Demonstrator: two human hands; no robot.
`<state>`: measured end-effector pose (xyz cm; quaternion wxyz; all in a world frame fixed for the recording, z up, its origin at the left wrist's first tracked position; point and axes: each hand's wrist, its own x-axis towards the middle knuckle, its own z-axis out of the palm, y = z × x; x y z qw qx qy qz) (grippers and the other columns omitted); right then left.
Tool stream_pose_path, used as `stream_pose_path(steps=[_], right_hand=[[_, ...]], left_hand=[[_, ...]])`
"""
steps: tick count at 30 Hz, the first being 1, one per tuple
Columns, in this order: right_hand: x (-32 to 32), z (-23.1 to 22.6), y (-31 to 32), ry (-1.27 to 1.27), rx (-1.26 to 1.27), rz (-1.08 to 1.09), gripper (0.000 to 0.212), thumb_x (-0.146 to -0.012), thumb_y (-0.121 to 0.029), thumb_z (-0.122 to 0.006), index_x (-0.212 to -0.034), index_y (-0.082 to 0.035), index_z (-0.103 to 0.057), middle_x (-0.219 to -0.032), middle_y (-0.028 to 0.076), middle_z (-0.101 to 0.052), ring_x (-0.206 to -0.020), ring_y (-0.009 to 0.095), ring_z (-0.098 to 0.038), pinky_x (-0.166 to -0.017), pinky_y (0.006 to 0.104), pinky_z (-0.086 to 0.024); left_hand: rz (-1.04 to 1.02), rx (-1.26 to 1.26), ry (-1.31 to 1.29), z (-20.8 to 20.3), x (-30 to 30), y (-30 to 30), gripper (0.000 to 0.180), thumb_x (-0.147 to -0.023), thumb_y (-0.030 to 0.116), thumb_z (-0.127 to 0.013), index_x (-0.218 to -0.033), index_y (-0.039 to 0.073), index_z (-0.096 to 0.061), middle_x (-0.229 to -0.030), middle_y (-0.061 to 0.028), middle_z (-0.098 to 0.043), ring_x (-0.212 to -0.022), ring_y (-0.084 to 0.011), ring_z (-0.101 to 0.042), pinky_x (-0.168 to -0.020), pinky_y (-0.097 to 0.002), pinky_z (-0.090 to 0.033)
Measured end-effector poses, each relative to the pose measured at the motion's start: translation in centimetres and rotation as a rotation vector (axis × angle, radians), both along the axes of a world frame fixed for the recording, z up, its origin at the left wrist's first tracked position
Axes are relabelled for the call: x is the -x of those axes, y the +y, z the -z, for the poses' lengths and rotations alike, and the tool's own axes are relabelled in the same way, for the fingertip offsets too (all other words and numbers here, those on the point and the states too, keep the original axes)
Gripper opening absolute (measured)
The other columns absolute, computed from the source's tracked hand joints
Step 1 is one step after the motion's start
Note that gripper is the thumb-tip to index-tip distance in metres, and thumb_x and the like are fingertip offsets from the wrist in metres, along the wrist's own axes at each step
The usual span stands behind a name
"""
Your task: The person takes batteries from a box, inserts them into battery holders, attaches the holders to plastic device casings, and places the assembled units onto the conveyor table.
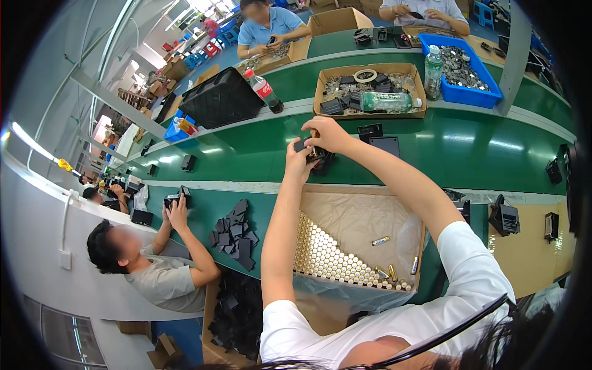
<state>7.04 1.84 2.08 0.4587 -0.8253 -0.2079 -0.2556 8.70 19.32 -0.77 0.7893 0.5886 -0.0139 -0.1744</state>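
Both arms reach forward over the green bench. My left hand (300, 161) is closed round a small black plastic case (316, 154). From above, my right hand (328, 133) has its fingers bent down onto the same case; whether a small part sits between its fingertips I cannot make out. Below my forearms stands a cardboard box (361, 190) with many upright batteries (330, 256) packed in rows on its left and front. A few loose batteries (380, 241) lie on their sides in it. More black cases (385, 146) rest just right of my hands.
Flat black plastic pieces (235, 231) are heaped to the left, near a co-worker (145, 265) handling a black case. Ahead are a carton of parts (370, 112), a blue bin (472, 95), a green-labelled bottle (433, 73), a cola bottle (264, 91) and a black crate (222, 97).
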Motion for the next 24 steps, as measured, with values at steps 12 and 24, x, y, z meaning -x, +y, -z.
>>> stream_pose_path(steps=[12,24], right_hand=[[-3.3,4.1,2.3,-0.29,0.215,0.163,0.033,-0.083,-0.036,-0.072,-0.096,-0.006,-0.072,-0.085,0.01,-0.072,-0.076,0.03,-0.064,-0.073,0.0408,-0.052],[10.8,-9.9,-1.6,0.245,0.203,-0.408,0.03,-0.091,-0.021,-0.06,-0.073,0.0,-0.07,-0.085,0.009,-0.07,-0.064,0.022,-0.053,-0.064,0.0351,-0.048]], left_hand=[[-0.107,-0.012,-0.036,0.1,-1.0,0.8,0.053,-0.092,-0.003,-0.055,-0.141,0.008,-0.04,-0.123,-0.0201,-0.053,-0.101,-0.0295,-0.059,-0.082,-0.0464,-0.055],[-0.234,-1.605,-0.675,-1.5,-2.0,2.1,0.051,-0.083,0.028,-0.064,-0.127,0.004,-0.054,-0.115,-0.0261,-0.06,-0.097,-0.0462,-0.06,-0.088,-0.0503,-0.049]])
